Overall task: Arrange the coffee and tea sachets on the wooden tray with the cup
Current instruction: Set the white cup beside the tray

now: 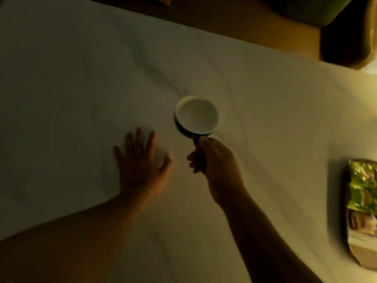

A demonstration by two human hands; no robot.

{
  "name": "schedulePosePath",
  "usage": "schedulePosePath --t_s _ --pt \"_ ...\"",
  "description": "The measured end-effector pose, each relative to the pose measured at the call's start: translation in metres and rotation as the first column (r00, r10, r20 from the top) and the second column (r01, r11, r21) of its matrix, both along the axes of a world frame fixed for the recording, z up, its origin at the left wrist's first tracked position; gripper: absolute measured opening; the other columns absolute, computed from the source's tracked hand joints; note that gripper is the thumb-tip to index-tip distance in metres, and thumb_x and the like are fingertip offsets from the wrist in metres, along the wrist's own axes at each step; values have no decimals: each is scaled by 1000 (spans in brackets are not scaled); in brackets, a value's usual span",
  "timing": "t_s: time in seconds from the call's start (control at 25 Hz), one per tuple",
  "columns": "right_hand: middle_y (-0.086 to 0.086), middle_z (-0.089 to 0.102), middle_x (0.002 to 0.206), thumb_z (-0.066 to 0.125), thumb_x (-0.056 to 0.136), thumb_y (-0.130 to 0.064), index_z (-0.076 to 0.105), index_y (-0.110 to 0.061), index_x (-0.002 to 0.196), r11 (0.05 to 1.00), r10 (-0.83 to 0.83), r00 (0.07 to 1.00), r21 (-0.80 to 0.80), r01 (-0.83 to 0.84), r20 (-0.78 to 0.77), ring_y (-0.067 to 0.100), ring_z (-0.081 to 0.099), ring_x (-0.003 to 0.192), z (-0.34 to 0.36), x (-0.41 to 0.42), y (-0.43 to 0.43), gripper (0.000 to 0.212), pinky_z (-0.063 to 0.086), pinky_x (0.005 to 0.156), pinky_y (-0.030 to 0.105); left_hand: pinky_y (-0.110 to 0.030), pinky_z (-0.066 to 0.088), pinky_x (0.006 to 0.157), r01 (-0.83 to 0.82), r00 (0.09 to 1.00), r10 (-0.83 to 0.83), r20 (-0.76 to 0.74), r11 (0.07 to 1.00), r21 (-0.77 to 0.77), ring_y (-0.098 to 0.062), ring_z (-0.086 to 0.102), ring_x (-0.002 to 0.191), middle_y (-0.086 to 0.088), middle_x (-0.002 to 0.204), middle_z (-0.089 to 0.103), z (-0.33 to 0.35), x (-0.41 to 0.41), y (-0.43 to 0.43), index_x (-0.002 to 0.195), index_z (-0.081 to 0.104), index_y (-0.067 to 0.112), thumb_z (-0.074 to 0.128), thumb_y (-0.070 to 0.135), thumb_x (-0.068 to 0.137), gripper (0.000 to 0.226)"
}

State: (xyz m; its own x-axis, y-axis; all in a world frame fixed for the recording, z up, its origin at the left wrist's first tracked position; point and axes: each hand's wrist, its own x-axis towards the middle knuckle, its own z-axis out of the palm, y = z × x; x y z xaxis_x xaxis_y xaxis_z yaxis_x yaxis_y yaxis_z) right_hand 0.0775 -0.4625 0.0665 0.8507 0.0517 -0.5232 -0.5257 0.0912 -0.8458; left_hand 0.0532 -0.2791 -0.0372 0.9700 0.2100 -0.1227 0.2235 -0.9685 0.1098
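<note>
Left hand (142,160) flat and spread on the white sheet (71,88), empty; right hand (212,158) pinches the handle of the cup (196,115), upright just beyond it; sachets (362,201) on the wooden tray (361,256) far right, nearer the right hand; print unreadable.

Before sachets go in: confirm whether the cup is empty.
Yes, the cup, held by the right hand, shows only a bare white inside.

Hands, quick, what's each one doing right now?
Left hand: open, fingers spread flat on the white sheet, holding nothing.
Right hand: closed on the cup by its handle.
</note>
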Motion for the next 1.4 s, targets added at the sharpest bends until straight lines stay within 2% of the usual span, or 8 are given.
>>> schedulePosePath --t_s 0.2,0.36,0.44,0.56,0.72,1.04,1.2,1.4 --pt "10 74 78 48 105 -28 69 -10 96 987 -147 988 -68 144 -47 22 65 67 7 -85 -120 29 54 64 34 -73 16 113 34 998 -28 -56 993 113 -44 21 148 -16 164 22 -1 -1 -5 156 22 24 29 62 85 81" --pt "11 74 80 50 103 -31 71 -14 93 966 -254 965 -73 250 -66 21 67 69 13 -170 -197 29 53 64 34 -77 20 108 30 997 -24 -67 996 86 -52 23 144 -27 160 24 11 -9 -42 155 25 16 23 60 86 82" --pt "14 73 80 53 99 -35 73 -16 88 943 -332 940 -31 331 -83 25 66 70 14 -205 -222 30 52 64 38 -76 19 110 171 983 -164 -80 982 84 -53 22 144 -26 161 22 14 -36 -103 155 27 17 27 62 85 83" --pt "19 72 81 57 89 -39 75 -13 83 868 -491 863 14 496 -116 29 64 71 14 -250 -261 32 50 65 42 -71 13 114 530 846 -527 -81 847 33 -47 19 148 -18 164 21 8 -84 -228 155 28 25 39 67 82 85" --pt "19 73 86 57 90 -38 76 -13 83 735 -674 727 -17 678 -129 32 65 78 7 -295 -305 33 49 73 47 -68 9 116 726 687 -726 -39 687 -7 -41 14 151 -11 166 19 -1 -107 -344 156 22 31 45 74 77 93" --pt "12 78 101 54 100 -31 80 -17 91 466 -865 446 -40 884 -231 29 73 97 -17 -314 -326 30 53 83 41 -68 6 115 765 644 -764 -41 642 55 -38 7 153 -10 167 12 -8 -99 -367 158 16 29 31 82 79 96" --pt "3 79 102 55 98 -37 81 -29 91 392 -890 367 -41 919 -270 19 74 97 -27 -301 -312 28 53 86 38 -69 10 115 756 654 -755 -47 653 50 -37 6 153 -10 167 12 -6 -100 -368 158 17 29 35 79 80 94" --pt "-6 79 107 61 82 -49 79 -27 102 322 -905 298 -29 946 -303 16 71 105 -37 -285 -301 35 52 93 35 -70 14 114 753 657 -751 -66 655 61 -37 6 153 -10 168 10 -6 -98 -370 158 15 29 38 75 79 94"
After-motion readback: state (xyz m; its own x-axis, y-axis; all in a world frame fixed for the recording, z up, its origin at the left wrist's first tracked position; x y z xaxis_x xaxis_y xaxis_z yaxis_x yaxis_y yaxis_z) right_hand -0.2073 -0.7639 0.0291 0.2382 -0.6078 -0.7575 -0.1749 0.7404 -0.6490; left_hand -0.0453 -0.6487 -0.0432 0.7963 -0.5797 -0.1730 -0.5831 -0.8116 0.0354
